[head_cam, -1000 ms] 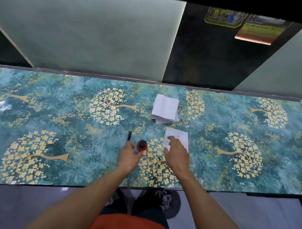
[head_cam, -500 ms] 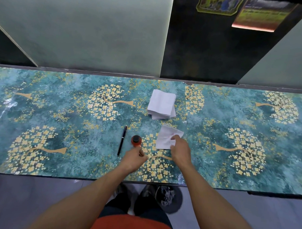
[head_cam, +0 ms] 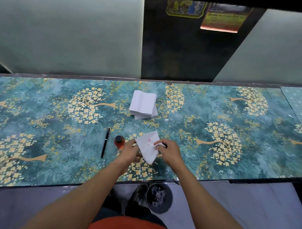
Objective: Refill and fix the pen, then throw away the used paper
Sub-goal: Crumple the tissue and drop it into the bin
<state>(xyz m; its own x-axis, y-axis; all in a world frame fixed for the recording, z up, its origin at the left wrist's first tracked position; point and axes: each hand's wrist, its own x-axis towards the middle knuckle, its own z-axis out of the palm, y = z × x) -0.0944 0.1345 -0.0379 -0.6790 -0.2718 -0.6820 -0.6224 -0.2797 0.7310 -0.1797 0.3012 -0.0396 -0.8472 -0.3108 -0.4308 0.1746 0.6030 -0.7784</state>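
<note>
Glossy floral tabletop [head_cam: 216,106]; creased stained paper [head_cam: 148,147] in both hands' grip.

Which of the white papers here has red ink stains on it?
The single sheet held up between the left hand and right hand shows pinkish-red blotches. The stack of papers farther back on the table looks clean white.

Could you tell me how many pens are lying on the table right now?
1. A single black pen lies on the patterned table, just left of the red ink bottle and the left hand. None seems hidden.
</note>
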